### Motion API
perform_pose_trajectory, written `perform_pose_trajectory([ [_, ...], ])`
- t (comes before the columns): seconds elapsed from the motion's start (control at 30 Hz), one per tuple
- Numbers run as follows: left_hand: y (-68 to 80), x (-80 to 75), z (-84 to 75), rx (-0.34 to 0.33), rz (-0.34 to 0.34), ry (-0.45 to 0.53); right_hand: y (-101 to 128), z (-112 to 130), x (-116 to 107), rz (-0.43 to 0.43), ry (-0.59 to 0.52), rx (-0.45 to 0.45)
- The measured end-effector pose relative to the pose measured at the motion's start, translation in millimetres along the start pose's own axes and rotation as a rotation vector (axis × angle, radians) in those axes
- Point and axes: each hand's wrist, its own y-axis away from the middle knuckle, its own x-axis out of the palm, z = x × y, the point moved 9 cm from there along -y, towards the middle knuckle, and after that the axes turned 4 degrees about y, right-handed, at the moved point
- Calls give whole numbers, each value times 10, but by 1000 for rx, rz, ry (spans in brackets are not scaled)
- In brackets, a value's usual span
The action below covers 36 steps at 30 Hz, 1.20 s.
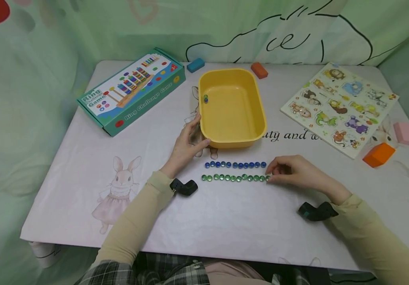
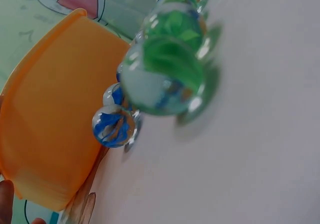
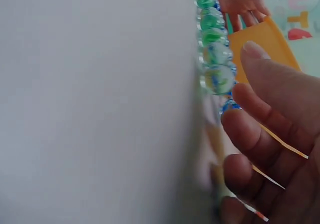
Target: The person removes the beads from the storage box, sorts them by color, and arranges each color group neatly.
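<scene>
Two rows of glass marbles lie on the table in the head view. Blue-swirled marbles (image 1: 228,164) form the farther row, green-swirled marbles (image 1: 227,177) the nearer one. Behind them stands a yellow bin (image 1: 232,145) with a couple of marbles (image 1: 206,99) by its left wall. My left hand (image 1: 184,145) rests against the bin's near left corner, fingers along its side. At the right end of the green row is my right hand (image 1: 291,172), its thumb beside the last green marble (image 3: 219,79). The right wrist view shows its fingers loosely bent, nothing between them.
A Ring Challenge Game box (image 1: 136,93) lies at the back left, a wooden animal puzzle board (image 1: 332,114) at the right. Blue (image 1: 195,65) and orange (image 1: 259,70) blocks sit behind the bin. Another orange block (image 1: 379,154) and a pink block (image 1: 404,133) are far right.
</scene>
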Motion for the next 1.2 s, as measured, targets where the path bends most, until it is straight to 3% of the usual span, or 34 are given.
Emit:
perform_pose_trajectory([
  [0.23, 4, -2, -4, -3, 2, 7, -100, 217, -233, 3, 39, -73],
  [0.63, 1, -11, -4, 8, -3, -1, -672, 592, -658, 89, 103, -24],
  [0.93, -9, -37, -20, 6, -3, 8, -1317, 757, -649, 182, 157, -17],
  [1.2, -20, -24, -2, -8, 11, 27, -1799, 658, -575, 220, 217, 17],
])
